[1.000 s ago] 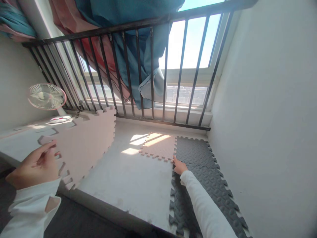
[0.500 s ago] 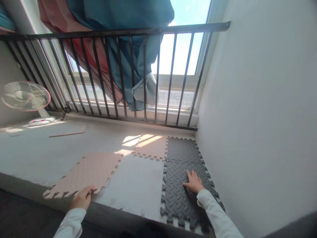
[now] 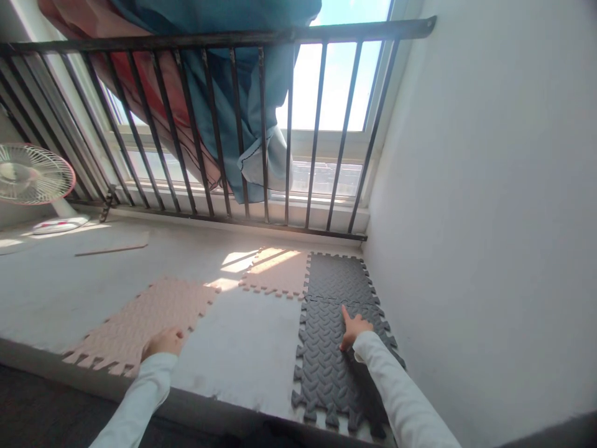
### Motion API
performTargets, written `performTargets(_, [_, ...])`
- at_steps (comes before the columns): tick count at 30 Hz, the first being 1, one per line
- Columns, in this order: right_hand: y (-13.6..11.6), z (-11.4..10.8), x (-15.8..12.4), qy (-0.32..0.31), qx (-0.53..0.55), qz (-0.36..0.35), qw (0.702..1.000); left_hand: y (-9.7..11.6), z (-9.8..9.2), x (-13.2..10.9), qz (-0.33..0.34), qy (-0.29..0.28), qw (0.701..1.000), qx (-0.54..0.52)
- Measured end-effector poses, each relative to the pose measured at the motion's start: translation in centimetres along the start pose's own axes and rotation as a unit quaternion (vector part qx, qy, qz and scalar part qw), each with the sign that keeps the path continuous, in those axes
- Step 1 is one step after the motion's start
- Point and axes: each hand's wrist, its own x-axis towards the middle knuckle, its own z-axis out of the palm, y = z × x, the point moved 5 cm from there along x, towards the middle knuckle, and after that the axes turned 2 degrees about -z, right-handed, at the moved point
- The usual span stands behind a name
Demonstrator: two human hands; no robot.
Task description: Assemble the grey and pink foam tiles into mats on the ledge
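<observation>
A pink foam puzzle mat (image 3: 140, 317) lies on the pale raised floor at left. My left hand (image 3: 163, 343) is over its near right edge with fingers curled in; nothing shows in them, and the hand hides that corner. My right hand (image 3: 355, 330) rests on the near dark grey foam puzzle mat (image 3: 321, 367), index finger stretched forward and thumb apart. Beyond it a second dark grey mat (image 3: 338, 277) joins the near one along a seam. Another pink mat (image 3: 280, 274) adjoins that far grey mat on its left, partly in sunlight.
Black railing (image 3: 224, 38) runs along the window side, with a blue and pink cloth (image 3: 261, 118) behind its bars. A white wall (image 3: 476, 218) rises at right. The fan (image 3: 35, 177) and a thin strip (image 3: 112, 250) are at left. The floor's front edge (image 3: 219, 401) drops down.
My left hand has left the left pink mat's near corner and moved forward along its right edge. My right hand's index finger now points forward on the grey mat. The view has shifted slightly.
</observation>
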Motion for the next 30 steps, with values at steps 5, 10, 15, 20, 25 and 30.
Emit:
performTargets(5, [0.4, 0.2, 1.7, -0.051, 0.001, 0.024, 0.998, 13.6, 2.1, -0.1, 0.159, -0.011, 0.986, -0.057])
performTargets(10, [0.6, 0.8, 3.1, -0.087, -0.001, 0.008, 0.996, 23.8, 4.7, 0.0, 0.206, -0.114, 0.970, -0.055])
performTargets(15, [-0.2, 1.1, 4.3, -0.068, -0.038, -0.040, 0.996, 28.0, 5.4, 0.2, 0.181, -0.100, 0.978, -0.010])
performTargets(20, [-1.5, 0.7, 5.1, -0.054, -0.026, -0.082, 0.995, 29.3, 5.6, 1.0, 0.148, -0.080, 0.986, 0.014])
performTargets(25, [-1.7, 0.1, 4.9, -0.040, -0.008, -0.090, 0.995, 29.7, 5.9, 2.3, 0.140, -0.078, 0.987, 0.020])
performTargets(30, [-1.7, 0.0, 4.3, -0.053, -0.021, -0.102, 0.993, 29.6, 6.2, 3.1, 0.151, -0.081, 0.985, 0.015])
